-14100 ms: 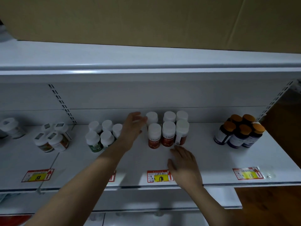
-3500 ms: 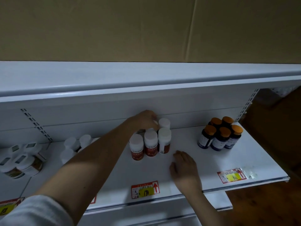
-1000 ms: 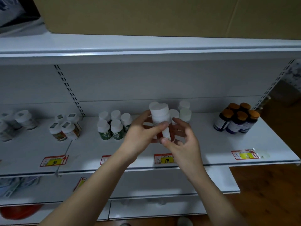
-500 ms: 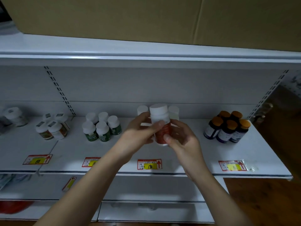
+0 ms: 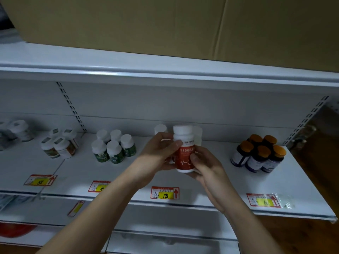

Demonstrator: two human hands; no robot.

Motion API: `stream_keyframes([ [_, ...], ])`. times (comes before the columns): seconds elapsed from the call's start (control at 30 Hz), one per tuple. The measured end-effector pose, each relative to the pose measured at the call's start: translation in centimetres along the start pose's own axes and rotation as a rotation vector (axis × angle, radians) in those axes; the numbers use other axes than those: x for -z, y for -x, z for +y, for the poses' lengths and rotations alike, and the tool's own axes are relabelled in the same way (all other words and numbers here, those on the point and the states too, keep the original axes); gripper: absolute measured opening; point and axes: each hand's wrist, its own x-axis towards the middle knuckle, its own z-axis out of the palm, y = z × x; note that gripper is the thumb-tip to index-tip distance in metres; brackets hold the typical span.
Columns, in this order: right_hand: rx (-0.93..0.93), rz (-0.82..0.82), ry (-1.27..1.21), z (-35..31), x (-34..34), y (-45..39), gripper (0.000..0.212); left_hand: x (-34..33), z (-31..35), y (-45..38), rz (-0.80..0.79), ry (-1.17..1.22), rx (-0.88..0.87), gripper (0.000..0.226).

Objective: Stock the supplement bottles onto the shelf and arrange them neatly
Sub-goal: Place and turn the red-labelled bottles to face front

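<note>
- Since half a second ago you have kept the red-labelled bottle [image 5: 185,153] upright between both hands, and its red label with white lettering now faces you more squarely.
- Far to the left of your left hand, a loose cluster of white-capped bottles with brownish labels [image 5: 58,145] stands on the shelf [image 5: 211,184], with more white-capped ones at the frame edge, too blurred to read.
- Just left of your left hand, six green-labelled bottles [image 5: 113,148] with white caps stand in two tight rows, with a red and yellow price tag in front of them.
- Your left hand [image 5: 157,153] grasps the held bottle from its left side, thumb across the upper label, fingers curled behind it.
- That bottle is lifted clear of the shelf, in front of the white-capped bottles [image 5: 160,129] at the back, which your hands partly hide.
- Your right hand [image 5: 205,165] grasps the same bottle lower down on its right, thumb on the label, fingers cupping the base.
- Below your hands, a price tag [image 5: 165,193] marked 198 sits on the shelf's front edge.
- Well to the right of your right hand, a group of dark bottles with orange caps [image 5: 260,153] stands packed together.
</note>
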Motion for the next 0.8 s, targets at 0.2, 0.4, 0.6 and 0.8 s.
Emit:
stream_keyframes([
  [0.2,0.061,0.116,0.152,0.9,-1.5,-0.5,0.025,1.6,0.4,0.2,-0.102,-0.143,0.069,0.032],
  [0.4,0.099,0.040,0.296,1.3,-2.5,-0.5,0.037,3.1,0.5,0.3,-0.115,-0.142,0.049,0.038],
  [0.6,0.196,0.022,0.308,0.4,-3.1,-0.1,0.049,4.4,1.0,0.5,-0.173,-0.212,-0.100,0.051],
  [0.8,0.235,0.018,0.279,-0.1,-3.3,0.3,0.061,5.2,1.1,1.5,-0.216,-0.330,-0.241,0.058],
])
